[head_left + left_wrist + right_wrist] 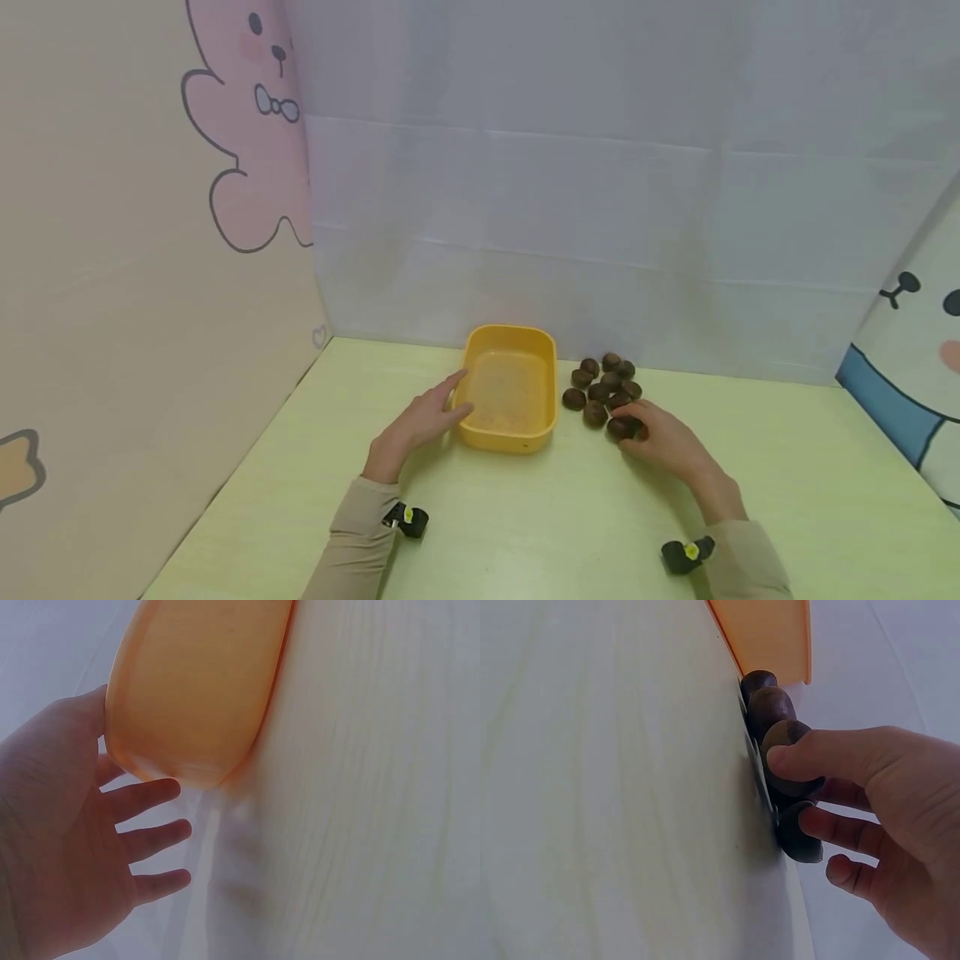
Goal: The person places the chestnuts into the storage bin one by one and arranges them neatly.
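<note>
A yellow plastic tray (504,443) sits near the back of the table, its inside bare. My left hand (420,421) is at the tray's left side, thumb and forefinger touching the rim. In the left wrist view the other fingers of that hand (75,817) are spread and fairly straight beside the tray wall (195,690). To the tray's right lies a loose cluster of brown chestnuts (598,392). My right hand (671,442) pinches a chestnut (621,428) at the cluster's near edge, thumb in front and fingers behind, as the right wrist view shows (784,769).
The pale yellow-green tabletop (510,525) runs to a white sheet (585,250) hung behind. A cartoon-printed panel (150,292) stands at the left, another (922,358) at the right. Small black cameras (406,520) are strapped to both wrists.
</note>
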`<action>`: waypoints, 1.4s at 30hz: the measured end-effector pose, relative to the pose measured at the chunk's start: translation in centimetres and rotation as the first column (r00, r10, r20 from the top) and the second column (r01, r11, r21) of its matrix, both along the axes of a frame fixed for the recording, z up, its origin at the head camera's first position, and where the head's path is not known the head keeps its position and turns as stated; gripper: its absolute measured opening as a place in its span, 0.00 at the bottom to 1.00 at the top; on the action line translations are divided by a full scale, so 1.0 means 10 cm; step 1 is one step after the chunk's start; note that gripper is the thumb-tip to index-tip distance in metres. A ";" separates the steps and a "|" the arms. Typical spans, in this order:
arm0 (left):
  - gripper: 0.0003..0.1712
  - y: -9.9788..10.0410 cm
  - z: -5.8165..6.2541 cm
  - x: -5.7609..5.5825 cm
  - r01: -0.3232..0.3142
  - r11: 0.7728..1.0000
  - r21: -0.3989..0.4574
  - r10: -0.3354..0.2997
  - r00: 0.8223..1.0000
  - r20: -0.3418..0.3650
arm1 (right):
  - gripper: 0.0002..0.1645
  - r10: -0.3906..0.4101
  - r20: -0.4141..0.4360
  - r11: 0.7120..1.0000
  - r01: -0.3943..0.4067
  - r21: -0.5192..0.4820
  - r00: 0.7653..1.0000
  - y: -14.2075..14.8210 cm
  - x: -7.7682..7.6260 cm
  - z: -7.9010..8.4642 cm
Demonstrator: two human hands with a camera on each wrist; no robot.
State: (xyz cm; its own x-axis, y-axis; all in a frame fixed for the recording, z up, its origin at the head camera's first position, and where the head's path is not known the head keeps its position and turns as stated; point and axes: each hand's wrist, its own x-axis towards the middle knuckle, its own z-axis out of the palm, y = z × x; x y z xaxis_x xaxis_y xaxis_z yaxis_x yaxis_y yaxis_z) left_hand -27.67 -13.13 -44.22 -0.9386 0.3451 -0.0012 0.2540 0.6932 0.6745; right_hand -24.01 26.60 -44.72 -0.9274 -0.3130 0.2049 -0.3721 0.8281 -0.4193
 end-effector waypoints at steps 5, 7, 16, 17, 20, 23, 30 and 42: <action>0.41 -0.01 -0.03 -0.02 0.000 1.000 0.015 0.000 1.000 0.009 | 0.25 0.003 -0.012 1.000 -0.003 -0.005 1.000 0.01 -0.01 0.01; 0.41 -0.01 -0.04 -0.02 0.005 1.000 0.027 -0.005 1.000 0.013 | 0.25 0.003 -0.012 1.000 -0.003 -0.009 1.000 0.01 0.00 0.03; 0.41 0.00 -0.01 -0.01 0.010 0.998 0.057 -0.012 0.999 0.043 | 0.24 0.022 -0.048 0.999 -0.024 -0.040 0.999 -0.06 0.02 0.19; 0.40 0.00 -0.01 -0.01 0.012 0.998 0.064 -0.015 0.999 0.045 | 0.24 0.030 -0.047 0.999 -0.032 -0.039 0.998 -0.08 0.01 0.21; 0.40 0.01 -0.01 0.00 0.019 0.997 0.080 -0.023 0.998 0.056 | 0.24 0.050 -0.038 0.998 -0.051 -0.034 0.998 -0.16 -0.04 0.27; 0.40 0.01 -0.01 0.00 0.020 0.996 0.091 -0.025 0.998 0.057 | 0.24 0.072 -0.051 0.997 -0.072 -0.014 0.996 -0.26 -0.11 0.36; 0.41 0.01 0.00 -0.01 0.008 0.997 0.083 -0.011 0.999 0.037 | 0.23 0.149 -0.085 0.989 -0.146 0.038 0.985 -0.48 -0.28 0.53; 0.60 0.05 0.02 -0.01 0.061 0.980 0.187 -0.080 0.992 0.097 | 0.22 0.251 -0.067 0.962 -0.241 0.127 0.966 -0.78 -0.56 0.75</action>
State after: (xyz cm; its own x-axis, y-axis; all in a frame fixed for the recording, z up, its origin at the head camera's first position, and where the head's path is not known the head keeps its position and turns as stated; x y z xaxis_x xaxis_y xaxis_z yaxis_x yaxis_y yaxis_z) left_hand -27.72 -12.63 -44.06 -0.9099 0.4139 -0.0273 0.2203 0.5378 0.8138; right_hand -29.66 18.78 -37.21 -0.8002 -0.5558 0.2253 -0.5996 0.7480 -0.2844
